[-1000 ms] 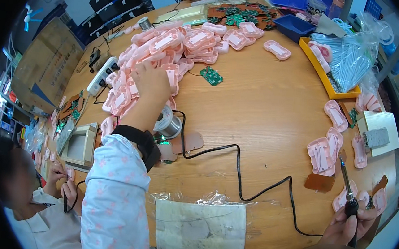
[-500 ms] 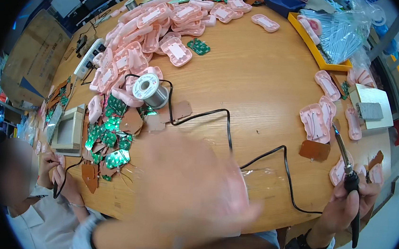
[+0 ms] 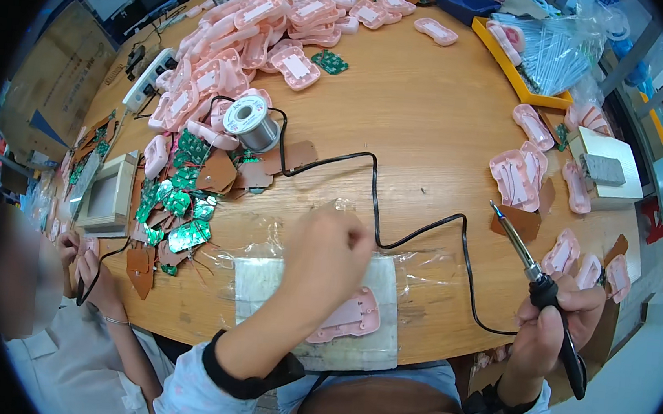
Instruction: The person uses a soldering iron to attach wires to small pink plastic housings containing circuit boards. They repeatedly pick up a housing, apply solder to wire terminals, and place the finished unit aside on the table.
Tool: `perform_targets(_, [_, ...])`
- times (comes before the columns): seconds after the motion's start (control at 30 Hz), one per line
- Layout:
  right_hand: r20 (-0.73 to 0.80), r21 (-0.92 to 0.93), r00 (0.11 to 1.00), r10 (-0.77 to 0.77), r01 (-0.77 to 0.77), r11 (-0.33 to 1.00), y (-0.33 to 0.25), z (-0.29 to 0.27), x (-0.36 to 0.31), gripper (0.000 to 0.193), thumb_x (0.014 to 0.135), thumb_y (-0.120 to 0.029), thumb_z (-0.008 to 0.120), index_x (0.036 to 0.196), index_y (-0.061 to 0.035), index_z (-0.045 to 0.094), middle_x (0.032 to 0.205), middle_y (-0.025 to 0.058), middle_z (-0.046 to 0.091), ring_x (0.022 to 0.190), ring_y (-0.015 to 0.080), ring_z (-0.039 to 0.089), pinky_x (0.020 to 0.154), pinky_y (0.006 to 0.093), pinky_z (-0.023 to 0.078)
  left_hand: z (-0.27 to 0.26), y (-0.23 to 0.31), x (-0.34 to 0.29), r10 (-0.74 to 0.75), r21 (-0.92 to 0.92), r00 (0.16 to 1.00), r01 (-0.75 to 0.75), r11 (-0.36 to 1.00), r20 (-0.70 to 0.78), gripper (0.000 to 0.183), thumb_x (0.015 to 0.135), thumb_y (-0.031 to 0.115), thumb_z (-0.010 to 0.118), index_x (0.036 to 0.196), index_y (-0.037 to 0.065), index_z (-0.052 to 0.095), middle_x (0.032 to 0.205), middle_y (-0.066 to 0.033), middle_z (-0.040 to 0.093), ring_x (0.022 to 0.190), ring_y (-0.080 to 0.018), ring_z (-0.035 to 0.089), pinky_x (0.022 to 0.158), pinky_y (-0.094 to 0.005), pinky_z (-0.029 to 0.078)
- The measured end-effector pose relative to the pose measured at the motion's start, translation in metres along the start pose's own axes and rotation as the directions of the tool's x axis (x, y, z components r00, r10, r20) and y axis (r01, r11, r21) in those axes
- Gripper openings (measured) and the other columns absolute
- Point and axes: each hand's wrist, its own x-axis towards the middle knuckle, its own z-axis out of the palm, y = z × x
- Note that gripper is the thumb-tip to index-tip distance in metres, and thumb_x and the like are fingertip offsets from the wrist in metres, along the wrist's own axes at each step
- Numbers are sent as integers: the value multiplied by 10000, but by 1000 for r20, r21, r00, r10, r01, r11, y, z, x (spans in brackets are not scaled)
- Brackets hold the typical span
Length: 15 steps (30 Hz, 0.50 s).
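My left hand point(image 3: 329, 254) is closed, fingers curled under and away from view, above a pale work pad point(image 3: 374, 353). What it pinches, if anything, is hidden. Beneath my wrist, a pink plastic shell half point(image 3: 361, 316) lies on the pad with its hollow side up, partly covered by my forearm. My right hand point(image 3: 558, 325) grips the black handle of a soldering iron point(image 3: 528, 260), whose metal tip points up and to the left. Its black cord point(image 3: 465, 258) winds across the table.
A solder spool point(image 3: 252, 121) stands behind green circuit boards point(image 3: 187, 234) at left. Pink shells point(image 3: 233, 72) are heaped farther back; a few shells point(image 3: 517, 176) lie at right near a yellow tray point(image 3: 516, 77). A co-worker's hands point(image 3: 97, 273) work at far left.
My left hand, blurred and spread over the pad before, has moved back and curled closed; the pink shell now shows on the pad. My right hand has shifted slightly left with the soldering iron.
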Motion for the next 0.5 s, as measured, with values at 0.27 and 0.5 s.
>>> perform_targets(0.27, [163,-22,986,26,-23,1000,5,0,-8,290,840,-142,683,973,-56,440,684,78,535,575,118,507,537,231,412,-26,-8,-48,0,-199,989,-30,980,-150,184,757,112,719,899,18,650,784,-130,660,659,-223,628,595,-325,482])
perform_targets(0.5, [182,28,983,6,-11,1000,3,15,-3,305,839,-128,678,1004,-51,433,700,94,550,601,137,541,553,250,447,3,4,-5,-27,-189,999,32,981,30,142,774,99,711,875,5,679,756,-107,669,636,-165,594,615,-303,465])
